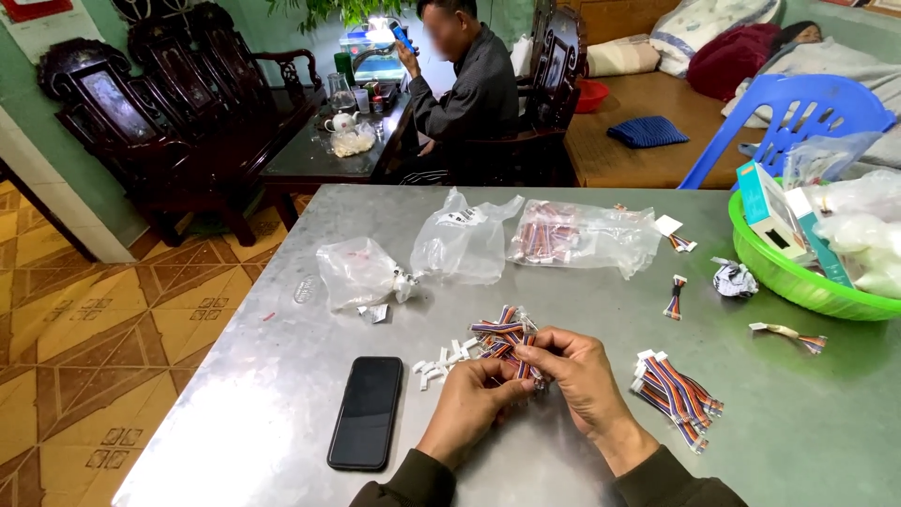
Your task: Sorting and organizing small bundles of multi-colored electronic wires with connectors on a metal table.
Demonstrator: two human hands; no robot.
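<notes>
Both hands meet at the near middle of the metal table (282, 394), fingers pinched on a short striped wire bundle (514, 361). Its long axis runs roughly from ten o'clock to four o'clock, the near end hidden between the fingertips. The left hand (466, 404) comes up from six o'clock, palm inward, grip shut on the wires; the right hand (584, 376) curls over from five o'clock, thumb and forefinger closed on the same bundle. A black phone (366, 411) lies at nine o'clock, finished wires (678, 392) at three o'clock.
</notes>
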